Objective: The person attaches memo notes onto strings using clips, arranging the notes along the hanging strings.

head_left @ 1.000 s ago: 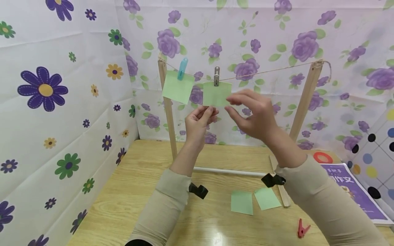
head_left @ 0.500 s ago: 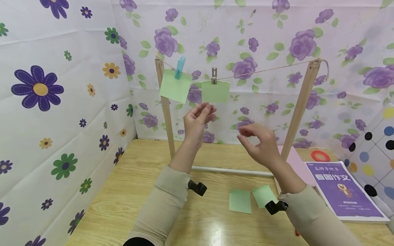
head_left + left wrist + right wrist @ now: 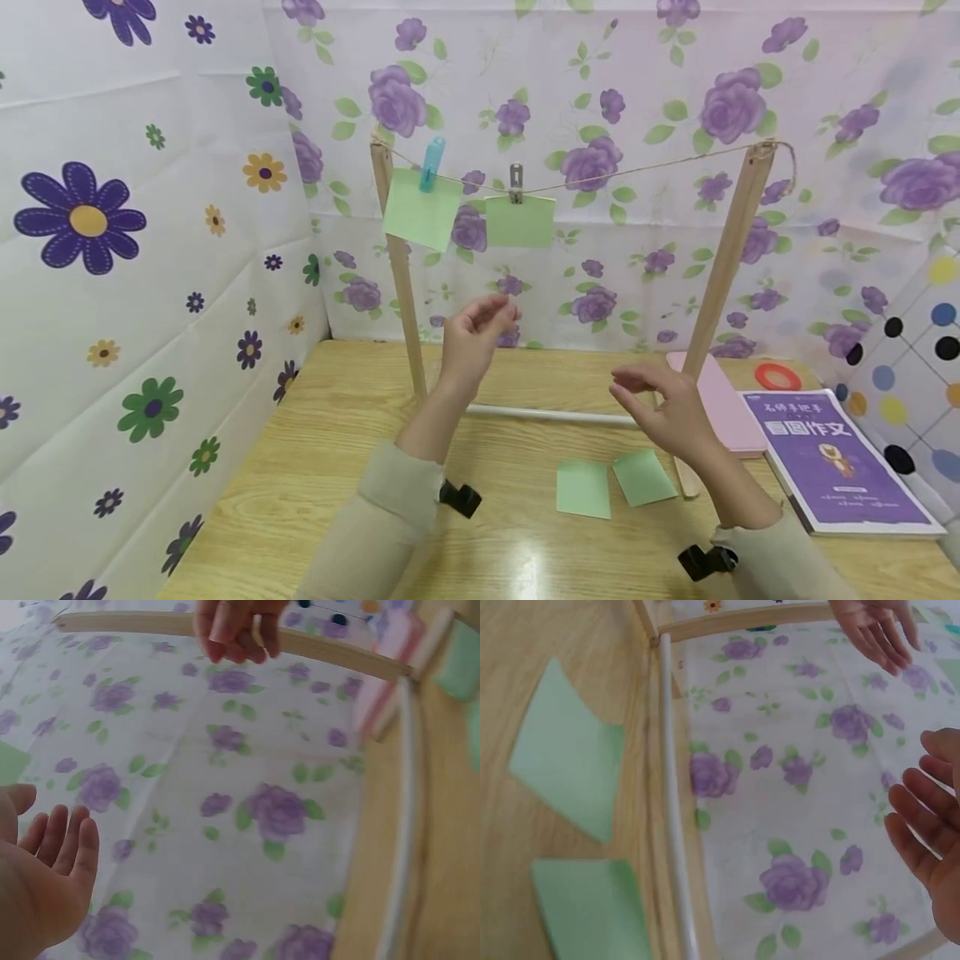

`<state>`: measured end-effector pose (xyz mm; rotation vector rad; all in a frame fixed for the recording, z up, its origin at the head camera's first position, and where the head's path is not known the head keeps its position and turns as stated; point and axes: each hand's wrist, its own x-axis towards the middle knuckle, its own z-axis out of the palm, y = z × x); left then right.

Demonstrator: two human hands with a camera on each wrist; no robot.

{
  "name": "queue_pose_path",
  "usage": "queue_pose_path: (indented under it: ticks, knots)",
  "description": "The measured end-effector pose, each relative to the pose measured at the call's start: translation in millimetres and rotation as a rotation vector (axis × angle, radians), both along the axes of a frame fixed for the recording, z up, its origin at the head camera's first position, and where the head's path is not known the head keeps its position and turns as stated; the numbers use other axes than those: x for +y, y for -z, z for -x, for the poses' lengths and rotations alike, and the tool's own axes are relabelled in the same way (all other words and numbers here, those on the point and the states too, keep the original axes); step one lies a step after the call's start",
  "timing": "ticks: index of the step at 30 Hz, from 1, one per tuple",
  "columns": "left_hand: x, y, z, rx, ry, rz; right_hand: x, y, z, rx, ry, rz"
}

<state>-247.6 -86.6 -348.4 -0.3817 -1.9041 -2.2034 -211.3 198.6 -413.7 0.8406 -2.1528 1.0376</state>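
Observation:
My left hand (image 3: 472,337) is raised in front of the flowered cloth, below the hung notes, with loosely bent fingers and nothing in them. To the right and lower, my right hand (image 3: 663,408) hovers over the table with its thumb apart from the fingers, also holding nothing. On a sagging string (image 3: 630,172), a blue clothespin (image 3: 431,164) holds one green sticky note (image 3: 422,212), which hangs tilted. A greyish-brown clothespin (image 3: 516,183) holds a second green note (image 3: 520,225). Two more green notes, a left one (image 3: 583,489) and a right one (image 3: 643,477), lie on the table.
Two wooden posts, left (image 3: 402,292) and right (image 3: 727,258), carry the string. A white rod (image 3: 547,414) runs low between them. At the right lie a pink flat case (image 3: 723,408), a red ring (image 3: 777,377) and a purple book (image 3: 836,467).
Both hands have moved down and away from the second hung note, the right one also to the right. That note now hangs free under its clothespin. The red clothespin no longer shows.

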Motion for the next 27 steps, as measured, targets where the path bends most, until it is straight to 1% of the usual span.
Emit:
queue_pose_path:
  ticks: [3,6,8,10,12,13,15,18,20,21,22,24,26,27]
  knots:
    - [1.6,30.1,-15.0,0.006,0.017,0.181,14.6,12.3,-10.6,-0.067,0.019,-0.038]
    - [4.7,61.0,-32.3,-0.020,0.074,0.326,29.1,23.6,-22.0,-0.127,0.029,-0.057]
    - [5.5,80.7,-43.7,-0.049,0.119,0.400,39.0,30.3,-29.9,-0.168,0.042,-0.069]
    - [5.9,98.4,-52.4,-0.072,0.156,0.469,49.1,37.4,-36.4,-0.192,0.050,-0.082]
    - [6.6,113.1,-59.1,-0.089,0.173,0.537,60.3,44.7,-41.6,-0.211,0.060,-0.111]
    - [6.8,119.5,-61.1,-0.093,0.191,0.566,65.6,48.1,-44.1,-0.216,0.063,-0.122]
    - [8.1,130.7,-63.4,-0.082,0.229,0.625,76.5,54.2,-49.3,-0.227,0.077,-0.149]
    - [10.6,142.3,-66.8,-0.080,0.329,0.686,94.5,61.1,-57.8,-0.272,0.094,-0.199]
    - [13.2,149.7,-68.0,-0.092,0.390,0.711,107.1,65.3,-62.0,-0.349,0.084,-0.231]
    - [14.9,153.0,-68.3,-0.096,0.408,0.729,113.5,67.4,-63.6,-0.404,0.066,-0.249]
    - [16.8,156.3,-68.2,-0.101,0.414,0.744,119.9,69.7,-64.9,-0.463,0.040,-0.265]
    - [21.8,162.4,-67.2,-0.101,0.398,0.780,131.6,74.8,-66.7,-0.585,-0.005,-0.300]
    - [28.3,167.6,-65.6,-0.088,0.361,0.845,141.8,81.1,-69.1,-0.669,-0.035,-0.333]
    - [31.6,169.6,-64.8,-0.073,0.341,0.888,146.4,84.2,-70.5,-0.694,-0.042,-0.346]
